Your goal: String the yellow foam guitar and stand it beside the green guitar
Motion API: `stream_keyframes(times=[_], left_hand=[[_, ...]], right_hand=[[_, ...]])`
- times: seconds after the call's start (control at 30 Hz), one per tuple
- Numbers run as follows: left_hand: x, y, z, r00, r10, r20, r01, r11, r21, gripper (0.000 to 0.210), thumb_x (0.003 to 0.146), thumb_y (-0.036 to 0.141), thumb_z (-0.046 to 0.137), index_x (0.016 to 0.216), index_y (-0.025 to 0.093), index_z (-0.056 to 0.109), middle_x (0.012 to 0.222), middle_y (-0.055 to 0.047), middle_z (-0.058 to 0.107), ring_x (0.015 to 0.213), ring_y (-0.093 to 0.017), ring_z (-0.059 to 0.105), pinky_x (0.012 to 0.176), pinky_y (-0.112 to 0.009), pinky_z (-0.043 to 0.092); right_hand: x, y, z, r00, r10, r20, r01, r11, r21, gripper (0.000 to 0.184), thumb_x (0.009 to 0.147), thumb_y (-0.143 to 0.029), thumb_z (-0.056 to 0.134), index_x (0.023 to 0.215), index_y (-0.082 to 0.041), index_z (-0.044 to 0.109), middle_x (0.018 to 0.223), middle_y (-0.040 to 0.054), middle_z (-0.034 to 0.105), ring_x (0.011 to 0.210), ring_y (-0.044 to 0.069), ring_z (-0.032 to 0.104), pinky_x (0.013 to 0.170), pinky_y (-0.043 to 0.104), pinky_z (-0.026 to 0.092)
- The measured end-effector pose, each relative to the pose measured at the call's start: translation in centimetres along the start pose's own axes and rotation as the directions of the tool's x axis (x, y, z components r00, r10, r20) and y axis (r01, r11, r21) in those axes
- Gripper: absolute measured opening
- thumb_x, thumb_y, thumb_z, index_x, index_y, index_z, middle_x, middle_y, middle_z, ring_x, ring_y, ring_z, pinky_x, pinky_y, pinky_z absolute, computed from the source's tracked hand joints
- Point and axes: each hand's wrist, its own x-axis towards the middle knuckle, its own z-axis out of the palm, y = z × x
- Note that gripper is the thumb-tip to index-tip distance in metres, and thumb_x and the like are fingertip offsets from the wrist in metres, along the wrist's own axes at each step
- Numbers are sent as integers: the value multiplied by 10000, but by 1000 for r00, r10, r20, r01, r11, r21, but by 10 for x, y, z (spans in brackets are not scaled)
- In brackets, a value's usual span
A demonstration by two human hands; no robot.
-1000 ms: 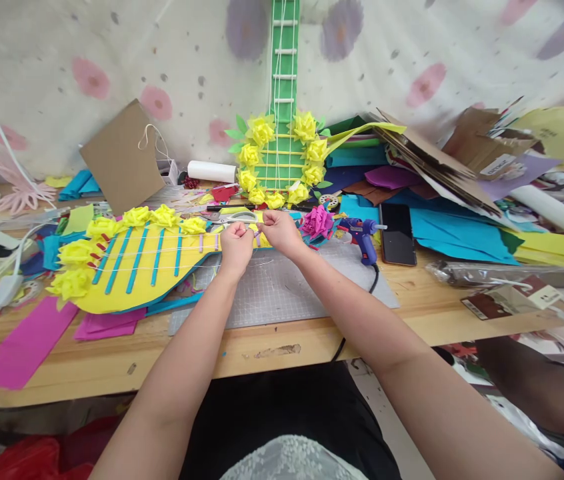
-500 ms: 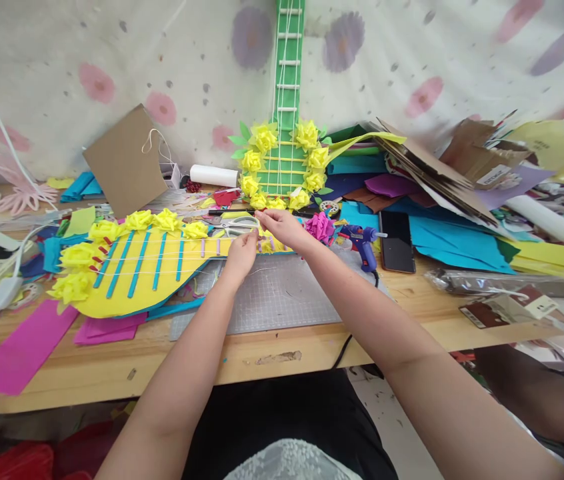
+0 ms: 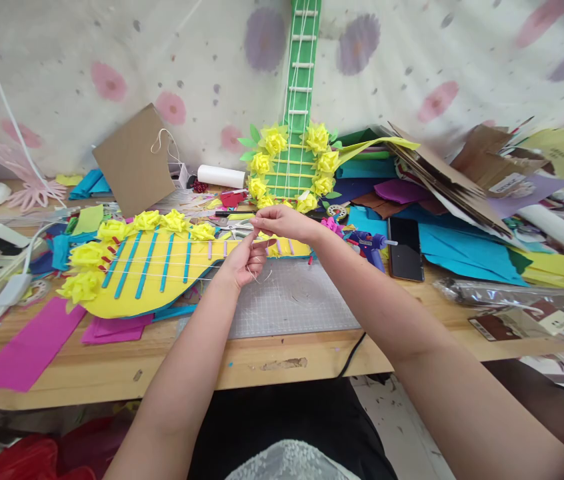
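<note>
My left hand [image 3: 247,261] is closed over the neck of a yellow paper guitar [image 3: 152,267] that lies on the table. Thin white string [image 3: 257,277] loops out of its fingers, with a loose end curling below. My right hand [image 3: 285,222] comes in from the other side, its fingertips pinched together against the left fingers; the string at the pinch is too fine to follow. Blue strips, red pegs and yellow paper flowers [image 3: 147,220] decorate the guitar's body. Scissors [image 3: 236,228] lie just behind my hands, partly hidden.
A green paper guitar [image 3: 289,177] ringed with yellow flowers leans on the curtain. To the right are a blue glue gun [image 3: 369,245], a phone [image 3: 406,250] and blue paper [image 3: 467,253]. A grey cutting mat [image 3: 292,307] lies under the hands, magenta paper [image 3: 27,347] at left.
My left hand has turned, its fingers now more spread out over the string, whose loose end shows below. The right hand stays pinched beside it. The view has shifted slightly.
</note>
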Motion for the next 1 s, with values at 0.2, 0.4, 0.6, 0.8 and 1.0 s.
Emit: stream_keyframes(times=[0.2,0.4,0.6,0.8,1.0], left_hand=[[3,-4,3,997,11,-82,-13,1000,-28,240,834,164,482,600,131,439,421,116,202,283,23,149,260,-76,81],[6,-10,5,997,4,-78,-2,1000,23,176,837,137,464,662,125,484,440,98,296,286,27,178,262,-70,96],[-3,-9,12,997,76,-30,-75,995,61,197,725,212,652,654,127,488,435,130,174,302,23,159,268,-89,78],[-15,0,15,947,318,38,-320,943,88,238,690,275,686,666,138,493,448,127,155,320,16,132,280,-102,69],[-13,5,3,877,479,-22,-471,869,154,284,672,333,701,668,150,484,436,128,169,319,9,139,291,-117,75]], right_hand=[[-13,-5,-4,958,-4,288,17,999,-41,286,791,-407,519,656,-163,583,594,-31,517,591,75,455,595,216,369],[-28,-6,-12,924,52,380,-7,993,-119,275,780,-408,534,781,-168,666,619,-16,588,607,88,490,608,223,370],[-25,-3,-35,972,184,-145,-227,895,-383,298,780,-424,530,702,-162,651,660,16,616,568,94,470,561,238,327],[30,30,-19,930,170,-325,-312,832,-458,191,764,-311,556,848,-176,662,872,30,668,722,123,557,612,227,363],[64,48,12,984,162,-78,-168,672,-721,246,748,-234,557,965,-164,652,992,102,664,864,201,592,687,261,407]])
